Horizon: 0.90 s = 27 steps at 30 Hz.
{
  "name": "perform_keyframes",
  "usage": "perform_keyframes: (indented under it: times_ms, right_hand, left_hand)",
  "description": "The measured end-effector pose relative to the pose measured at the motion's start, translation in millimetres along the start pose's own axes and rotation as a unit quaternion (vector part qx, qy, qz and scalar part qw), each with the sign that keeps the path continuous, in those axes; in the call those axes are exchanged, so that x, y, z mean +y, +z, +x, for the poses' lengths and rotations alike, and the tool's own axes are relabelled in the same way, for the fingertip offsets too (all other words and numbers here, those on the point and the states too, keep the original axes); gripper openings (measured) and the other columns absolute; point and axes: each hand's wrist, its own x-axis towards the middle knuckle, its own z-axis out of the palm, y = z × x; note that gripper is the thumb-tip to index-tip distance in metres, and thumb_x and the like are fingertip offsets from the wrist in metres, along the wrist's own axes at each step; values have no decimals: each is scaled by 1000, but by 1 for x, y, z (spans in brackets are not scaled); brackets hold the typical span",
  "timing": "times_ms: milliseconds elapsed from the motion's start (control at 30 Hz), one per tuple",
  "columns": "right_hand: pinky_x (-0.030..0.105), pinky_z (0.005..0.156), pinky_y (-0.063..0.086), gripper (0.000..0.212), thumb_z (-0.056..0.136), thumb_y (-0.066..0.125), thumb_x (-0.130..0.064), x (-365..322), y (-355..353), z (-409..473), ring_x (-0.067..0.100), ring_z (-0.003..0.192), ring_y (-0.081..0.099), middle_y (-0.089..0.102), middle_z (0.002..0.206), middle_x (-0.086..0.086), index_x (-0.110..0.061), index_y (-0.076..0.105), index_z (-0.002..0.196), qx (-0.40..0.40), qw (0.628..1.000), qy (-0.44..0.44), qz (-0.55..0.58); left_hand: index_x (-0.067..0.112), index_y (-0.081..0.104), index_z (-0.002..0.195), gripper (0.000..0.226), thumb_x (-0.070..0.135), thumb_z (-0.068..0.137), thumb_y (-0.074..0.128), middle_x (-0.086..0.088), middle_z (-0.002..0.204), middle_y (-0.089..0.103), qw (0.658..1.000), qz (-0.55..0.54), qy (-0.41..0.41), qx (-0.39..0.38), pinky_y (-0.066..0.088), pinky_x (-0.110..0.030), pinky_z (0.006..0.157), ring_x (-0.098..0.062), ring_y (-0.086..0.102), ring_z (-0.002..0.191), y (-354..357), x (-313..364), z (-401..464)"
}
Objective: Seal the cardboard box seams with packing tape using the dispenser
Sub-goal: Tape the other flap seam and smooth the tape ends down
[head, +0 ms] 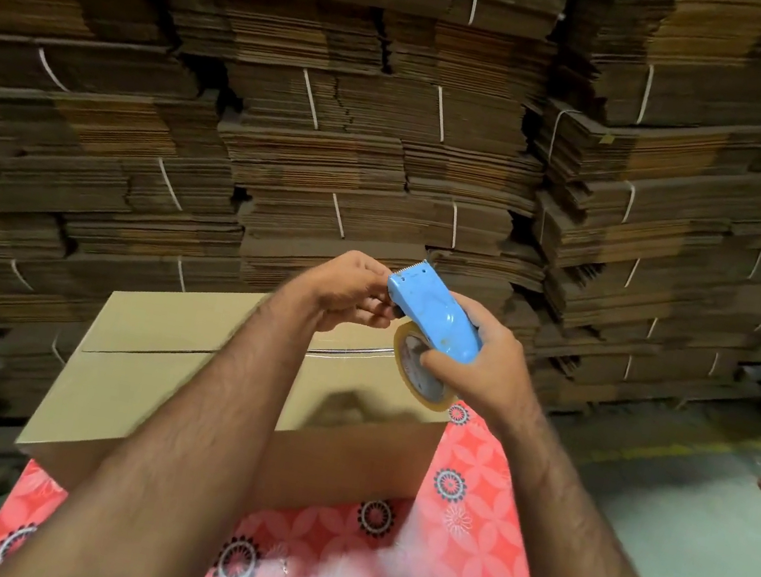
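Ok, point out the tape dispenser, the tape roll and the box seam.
tape dispenser point(434, 314), head view, blue body.
tape roll point(424, 375), head view, side of the roll.
box seam point(149, 351), head view, gap between top flaps.

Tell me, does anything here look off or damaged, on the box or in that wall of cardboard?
Nothing much. The box looks square and undented, though its top seam shows shiny tape only near the right end. Behind, the bundled flat cartons have ragged, uneven edges.

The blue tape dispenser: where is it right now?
In the head view, the blue tape dispenser is held up at centre, above the cardboard box. The right hand grips it and its tape roll; the left hand pinches near its toothed end.
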Motion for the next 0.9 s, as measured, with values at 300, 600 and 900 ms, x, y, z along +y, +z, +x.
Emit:
perform_keyframes:
  times_ms: [300,600,900]
  right_hand:
    - [5,68,40,63,54,71,-38,16,-22,-11,-8,89,61,70,99,-19,-39,67,117,4,995,40,-91]
    - [13,61,40,57,56,67,-47,34,-45,1,-1,87,62,70,96,-16,-41,69,113,41,990,105,-85]
    - [12,48,33,30,68,75,-47,46,-37,6,-6,67,53,62,73,-16,-29,69,91,40,969,188,-153]
  left_hand:
    - [7,64,74,22,16,94,69,-6,61,63,990,91,19,105,50,-27,53,-11,56,47,16,-8,31]
    - [8,69,78,21,24,82,83,-9,72,72,970,213,22,119,55,-26,59,-11,62,58,58,17,74]
    - [16,69,70,28,35,72,90,1,72,74,906,369,9,206,64,-36,70,-16,74,73,31,12,144]
